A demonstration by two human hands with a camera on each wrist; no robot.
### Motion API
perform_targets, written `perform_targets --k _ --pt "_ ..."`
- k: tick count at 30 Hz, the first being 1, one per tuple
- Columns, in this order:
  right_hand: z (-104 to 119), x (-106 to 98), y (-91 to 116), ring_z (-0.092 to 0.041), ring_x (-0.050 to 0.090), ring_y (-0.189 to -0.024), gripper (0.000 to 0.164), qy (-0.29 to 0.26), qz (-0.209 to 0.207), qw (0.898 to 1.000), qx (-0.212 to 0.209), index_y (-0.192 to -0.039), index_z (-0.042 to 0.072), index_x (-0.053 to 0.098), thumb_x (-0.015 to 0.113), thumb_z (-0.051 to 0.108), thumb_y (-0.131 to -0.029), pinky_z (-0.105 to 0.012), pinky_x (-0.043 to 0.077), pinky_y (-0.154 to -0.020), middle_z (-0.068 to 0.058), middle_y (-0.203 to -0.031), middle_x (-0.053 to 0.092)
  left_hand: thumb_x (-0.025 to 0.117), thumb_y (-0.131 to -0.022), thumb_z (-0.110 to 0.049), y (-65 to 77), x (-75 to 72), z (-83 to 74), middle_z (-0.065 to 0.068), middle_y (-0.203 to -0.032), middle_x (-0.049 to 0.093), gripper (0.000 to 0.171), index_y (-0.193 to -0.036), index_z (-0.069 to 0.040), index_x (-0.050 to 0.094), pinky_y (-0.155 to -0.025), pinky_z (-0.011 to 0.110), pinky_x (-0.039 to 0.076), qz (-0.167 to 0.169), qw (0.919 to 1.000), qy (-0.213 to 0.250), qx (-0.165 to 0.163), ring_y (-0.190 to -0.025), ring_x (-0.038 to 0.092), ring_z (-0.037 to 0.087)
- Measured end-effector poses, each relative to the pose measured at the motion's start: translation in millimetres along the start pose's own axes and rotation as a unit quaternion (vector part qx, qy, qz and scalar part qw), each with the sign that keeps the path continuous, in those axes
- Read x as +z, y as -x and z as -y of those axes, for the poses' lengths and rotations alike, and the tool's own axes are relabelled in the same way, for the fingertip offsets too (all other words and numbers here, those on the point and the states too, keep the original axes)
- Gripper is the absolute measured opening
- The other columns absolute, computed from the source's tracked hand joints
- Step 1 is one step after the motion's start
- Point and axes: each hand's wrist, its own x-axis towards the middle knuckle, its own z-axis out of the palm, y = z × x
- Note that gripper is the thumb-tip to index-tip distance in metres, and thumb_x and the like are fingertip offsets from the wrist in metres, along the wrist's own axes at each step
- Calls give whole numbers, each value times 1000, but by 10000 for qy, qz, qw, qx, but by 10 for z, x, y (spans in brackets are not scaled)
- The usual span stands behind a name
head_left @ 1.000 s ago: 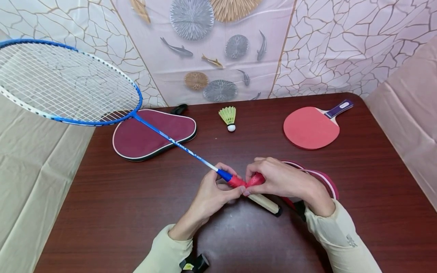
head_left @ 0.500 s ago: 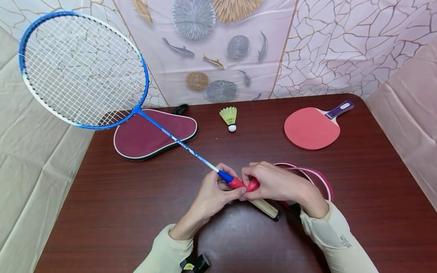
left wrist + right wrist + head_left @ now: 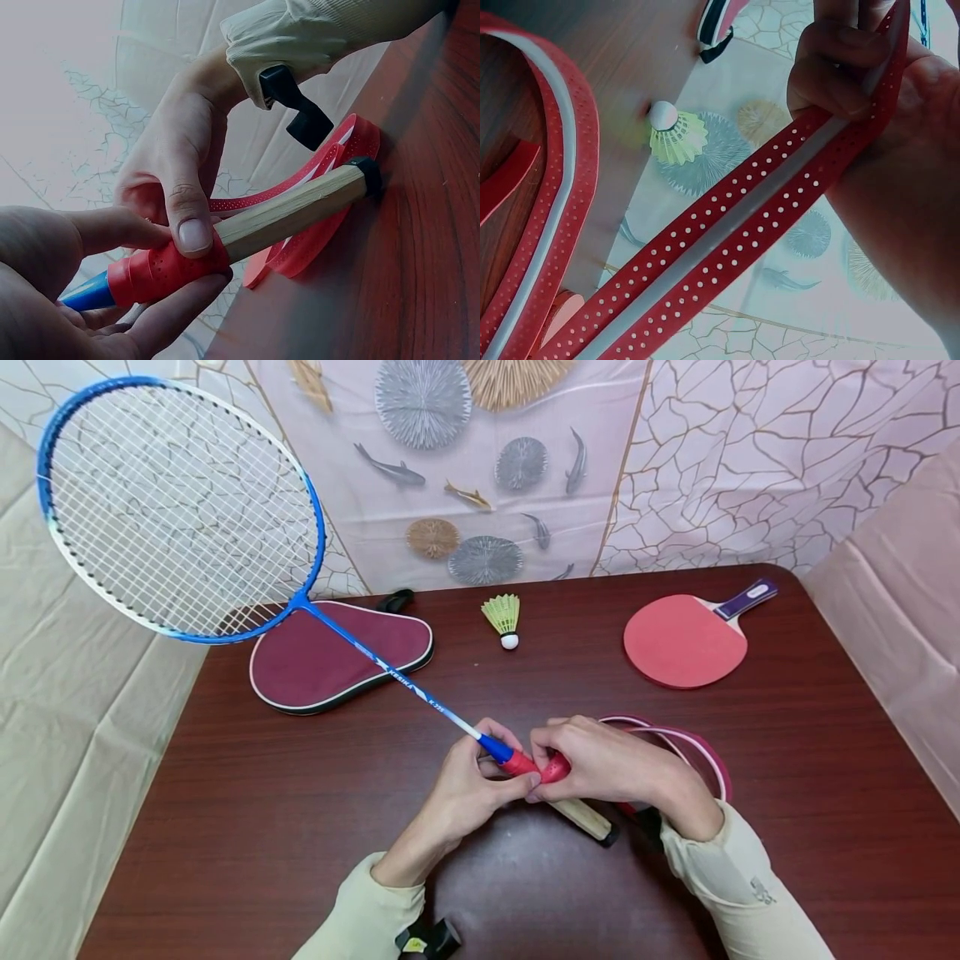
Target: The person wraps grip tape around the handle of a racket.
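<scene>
A blue and white badminton racket (image 3: 390,671) slants across the head view, its strung head at the upper left. My left hand (image 3: 453,797) grips the handle near the blue cone, where red perforated grip tape (image 3: 161,271) is wound round it. Below the wraps, the bare wooden handle (image 3: 300,210) ends in a black cap. My right hand (image 3: 607,760) pinches the loose strip of tape (image 3: 720,232) close against the handle. A white line runs along that strip, which loops down to the table beyond the right wrist.
On the brown table (image 3: 262,827), a maroon paddle case (image 3: 337,652) lies behind the racket shaft. A yellow shuttlecock (image 3: 504,620) stands near the back edge, and a red table tennis paddle (image 3: 684,642) lies at the back right. Patterned cloth hangs behind.
Since one second ago the racket head has tipped up and shows its face more fully. My right hand has shifted slightly left and closer to the left. Little differs over the last half second.
</scene>
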Motion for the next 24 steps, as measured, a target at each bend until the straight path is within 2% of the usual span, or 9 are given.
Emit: perform_targets --k 9,17,24 --pt "-7 -28 34 -2 44 -63 33 72 95 9999 6 -73 28 53 83 40 -77 -22 38 -51 12 -68 46 81 -80 -6 -6 17 4 13 -88 70 39 -106 -4 52 -66 39 59 39 9999 78 -81 -76 72 28" --pt "-57 -173 118 -5 50 -69 21 -178 101 9997 103 -81 32 62 80 43 -80 -22 44 -56 14 -75 54 80 -81 -4 -9 27 -3 9 -98 73 39 -107 -5 52 -58 30 55 28 10000 57 -10 -80 71 35" --pt "-88 -233 135 -6 53 -74 14 -274 134 9995 52 -86 31 66 79 36 -83 -23 47 -62 18 -79 57 80 -82 -8 2 27 -6 7 -95 72 38 -107 -10 52 -54 31 53 -67 9999 -5 -76 -77 67 43"
